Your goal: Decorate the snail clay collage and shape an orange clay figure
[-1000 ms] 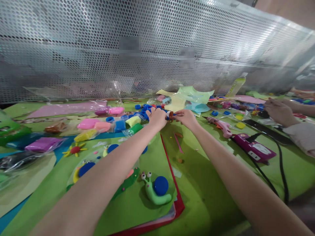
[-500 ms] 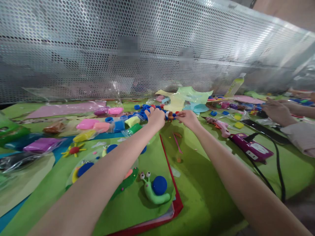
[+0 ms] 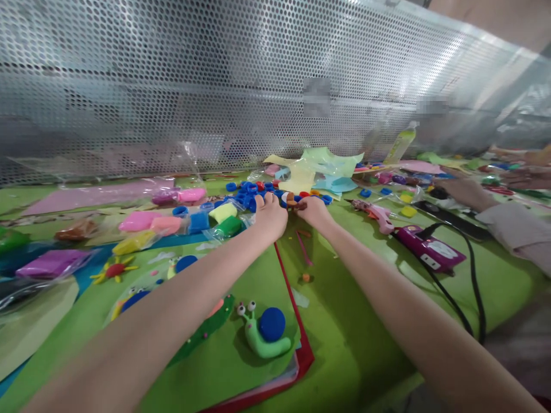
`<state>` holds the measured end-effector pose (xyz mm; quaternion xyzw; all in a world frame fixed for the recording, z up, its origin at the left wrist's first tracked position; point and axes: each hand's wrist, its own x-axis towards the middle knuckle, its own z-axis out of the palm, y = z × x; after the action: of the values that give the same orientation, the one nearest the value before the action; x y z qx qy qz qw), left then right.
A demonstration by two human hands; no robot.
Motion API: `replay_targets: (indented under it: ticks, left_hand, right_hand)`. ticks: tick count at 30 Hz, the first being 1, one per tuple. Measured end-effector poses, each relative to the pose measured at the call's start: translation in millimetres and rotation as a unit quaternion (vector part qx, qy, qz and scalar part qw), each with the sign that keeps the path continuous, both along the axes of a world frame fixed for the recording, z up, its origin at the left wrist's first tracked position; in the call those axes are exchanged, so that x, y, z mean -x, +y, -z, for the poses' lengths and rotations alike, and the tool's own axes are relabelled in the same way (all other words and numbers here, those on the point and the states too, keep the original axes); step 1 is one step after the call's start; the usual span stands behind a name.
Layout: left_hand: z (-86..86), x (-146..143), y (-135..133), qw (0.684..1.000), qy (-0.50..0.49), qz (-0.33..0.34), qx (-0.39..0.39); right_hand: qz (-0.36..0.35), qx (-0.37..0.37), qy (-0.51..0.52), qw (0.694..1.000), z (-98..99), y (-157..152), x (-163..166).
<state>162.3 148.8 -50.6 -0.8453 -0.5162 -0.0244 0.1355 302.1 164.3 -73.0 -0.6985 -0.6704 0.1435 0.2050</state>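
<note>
My left hand (image 3: 271, 218) reaches to the front of a pile of blue bottle caps (image 3: 247, 192), its fingers bent; what they hold, if anything, is hidden. Beside it, my right hand (image 3: 313, 211) is closed, with a dark brown bit of modelling clay (image 3: 300, 206) at its fingertips. A white and orange-brown piece (image 3: 289, 199) sits between the two hands, too small to make out fully. Under my left arm lies a green sheet with a light green clay snail (image 3: 262, 341) bearing a blue cap shell. A red and yellow clay sun (image 3: 114, 269) is farther left.
Bagged clay, including a purple pack (image 3: 54, 263), lies at left. At right are a pink glue gun (image 3: 379, 218), a purple power strip (image 3: 430, 249) with black cables, and another person's hand (image 3: 465, 192). A bottle (image 3: 402, 142) stands before the perforated metal panel (image 3: 172, 86).
The view has shifted slightly, moving most table things left. My right hand has come closer to my left, and its fingertips have turned inward. The other person's arm has moved a little.
</note>
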Motion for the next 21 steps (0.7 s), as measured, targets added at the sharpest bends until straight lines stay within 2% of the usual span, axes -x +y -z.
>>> replay_targets:
  ticks: [5, 14, 18, 21]
  left_hand:
    - [-0.2, -3, -6, 1.0, 0.012, 0.005, 0.017]
    - [2.4, -4, -3, 1.0, 0.017, -0.007, 0.004]
    - [-6.7, -2, -5, 1.0, 0.005, -0.018, 0.005]
    - [-22.3, 2, -6, 1.0, -0.021, -0.021, -0.004]
  right_hand:
    - [0.018, 0.0, -0.009, 1.0, -1.7, -4, 6]
    - [0.035, 0.003, -0.016, 0.999, -2.6, -4, 7]
    - [0.033, 0.006, -0.013, 0.999, -3.5, -3, 7]
    - [0.032, -0.003, -0.012, 0.999, -8.9, -7, 3]
